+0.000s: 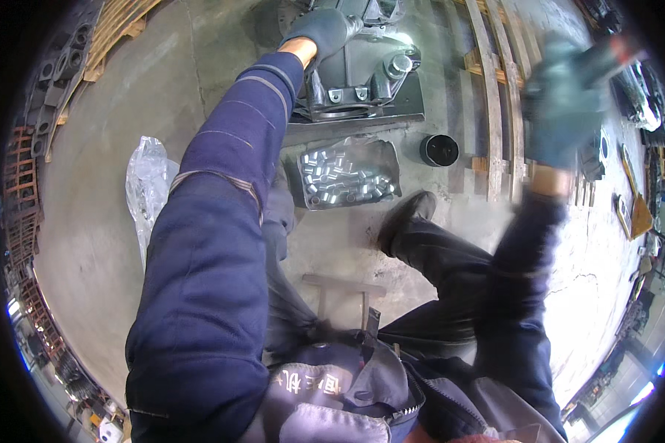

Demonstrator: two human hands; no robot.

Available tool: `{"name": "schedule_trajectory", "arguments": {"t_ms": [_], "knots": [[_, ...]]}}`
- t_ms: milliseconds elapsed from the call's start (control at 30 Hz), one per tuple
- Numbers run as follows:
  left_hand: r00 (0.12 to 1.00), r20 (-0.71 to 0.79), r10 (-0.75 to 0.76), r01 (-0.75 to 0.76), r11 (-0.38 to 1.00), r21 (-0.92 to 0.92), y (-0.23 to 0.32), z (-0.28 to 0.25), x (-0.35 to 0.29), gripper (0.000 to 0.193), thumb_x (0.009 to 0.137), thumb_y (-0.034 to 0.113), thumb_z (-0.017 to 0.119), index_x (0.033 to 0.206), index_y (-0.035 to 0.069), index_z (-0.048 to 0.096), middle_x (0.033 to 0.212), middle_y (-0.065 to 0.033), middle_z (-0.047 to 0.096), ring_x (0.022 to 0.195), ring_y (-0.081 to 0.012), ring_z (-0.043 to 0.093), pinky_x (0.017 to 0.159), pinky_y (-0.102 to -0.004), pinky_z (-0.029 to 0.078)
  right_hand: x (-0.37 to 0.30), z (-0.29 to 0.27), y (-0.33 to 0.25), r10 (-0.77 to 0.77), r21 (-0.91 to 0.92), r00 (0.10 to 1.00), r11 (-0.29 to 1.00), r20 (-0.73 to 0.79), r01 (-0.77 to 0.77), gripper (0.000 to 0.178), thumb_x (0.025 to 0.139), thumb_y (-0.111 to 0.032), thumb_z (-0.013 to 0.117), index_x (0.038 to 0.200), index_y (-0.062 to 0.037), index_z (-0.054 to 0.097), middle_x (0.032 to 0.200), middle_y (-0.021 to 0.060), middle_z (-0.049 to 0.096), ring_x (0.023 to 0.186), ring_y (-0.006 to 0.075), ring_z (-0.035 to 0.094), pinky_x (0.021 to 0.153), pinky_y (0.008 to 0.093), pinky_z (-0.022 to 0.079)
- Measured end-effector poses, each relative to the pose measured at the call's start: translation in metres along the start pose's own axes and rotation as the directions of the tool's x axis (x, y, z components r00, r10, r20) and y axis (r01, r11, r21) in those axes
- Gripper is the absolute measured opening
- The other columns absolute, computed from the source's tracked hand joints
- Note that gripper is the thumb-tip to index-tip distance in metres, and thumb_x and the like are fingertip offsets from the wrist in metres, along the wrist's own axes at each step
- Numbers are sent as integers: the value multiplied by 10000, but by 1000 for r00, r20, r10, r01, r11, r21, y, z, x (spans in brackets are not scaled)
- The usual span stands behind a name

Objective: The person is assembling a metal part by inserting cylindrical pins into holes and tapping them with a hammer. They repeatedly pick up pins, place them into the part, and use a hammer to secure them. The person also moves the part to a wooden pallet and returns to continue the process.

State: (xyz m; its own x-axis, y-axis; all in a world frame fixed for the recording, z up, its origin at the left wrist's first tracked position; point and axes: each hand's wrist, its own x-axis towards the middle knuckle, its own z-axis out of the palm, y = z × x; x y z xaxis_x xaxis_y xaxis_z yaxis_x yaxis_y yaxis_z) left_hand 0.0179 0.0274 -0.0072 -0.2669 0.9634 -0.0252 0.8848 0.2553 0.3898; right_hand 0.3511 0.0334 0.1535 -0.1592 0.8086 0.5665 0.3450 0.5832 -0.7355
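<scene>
My left hand (319, 29), in a dark glove, reaches to the top of a grey metal casting (347, 74). Its fingers are closed around something at the casting's upper edge that I cannot make out. Raised off to the right is my right hand (561, 103), gloved and smeared by motion. It grips a thick dark tool with a red end (606, 59); blur hides its exact kind. A bag-lined tray of short shiny metal sleeves (347, 177) lies on the floor between the casting and my feet.
A round black can (440, 150) stands right of the sleeves. The casting rests on a dark slab (399, 107). Wooden pallets (495, 96) lie at the right and another (118, 29) at the far left. Clear plastic film (146, 181) lies beside my left arm.
</scene>
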Motion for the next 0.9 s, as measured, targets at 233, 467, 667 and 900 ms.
{"name": "schedule_trajectory", "arguments": {"t_ms": [233, 467, 667, 900], "knots": [[993, -115, 10, -3, 998, 60, 1, 7, 2, 620, 1024, 538, 448, 1079, 4, 758, 1132, -290, 696, 1093, -450, 674, 965, -504, 504, -73, 5, 88, 270, -576, 813, 812, 516, 96, 358, 895, -315, 747, 1080, -8, 732, 878, 286, 706, 856, 466, 703, 755, 500, 549], [998, 54, -18, 16, 1000, 21, 7, -4, -5, 586, 1022, 541, 471, 1194, 50, 740, 1243, -255, 685, 1171, -437, 653, 1011, -495, 495, 27, -20, -10, -30, -236, 962, 967, 271, 97, 256, 954, -257, 713, 965, -2, 719, 682, 11, 661, 555, 81, 603, 501, 262, 476], [996, 90, 10, -14, 999, 48, 7, -3, 2, 627, 1003, 575, 473, 1170, 32, 740, 1229, -263, 682, 1176, -436, 650, 1021, -494, 491, -78, 29, 61, 544, -733, 631, 678, 552, 56, 300, 940, -325, 679, 1116, -88, 732, 974, 292, 709, 990, 453, 699, 875, 508, 543], [996, -83, 38, -32, 997, 68, -5, 17, 9, 576, 1033, 511, 467, 1139, 16, 740, 1166, -274, 697, 1122, -443, 669, 975, -503, 498, 36, -28, 54, -380, -491, 729, 554, 570, 672, 279, 973, -312, 675, 1147, -99, 723, 820, 128, 716, 767, 308, 719, 684, 426, 571]]}}
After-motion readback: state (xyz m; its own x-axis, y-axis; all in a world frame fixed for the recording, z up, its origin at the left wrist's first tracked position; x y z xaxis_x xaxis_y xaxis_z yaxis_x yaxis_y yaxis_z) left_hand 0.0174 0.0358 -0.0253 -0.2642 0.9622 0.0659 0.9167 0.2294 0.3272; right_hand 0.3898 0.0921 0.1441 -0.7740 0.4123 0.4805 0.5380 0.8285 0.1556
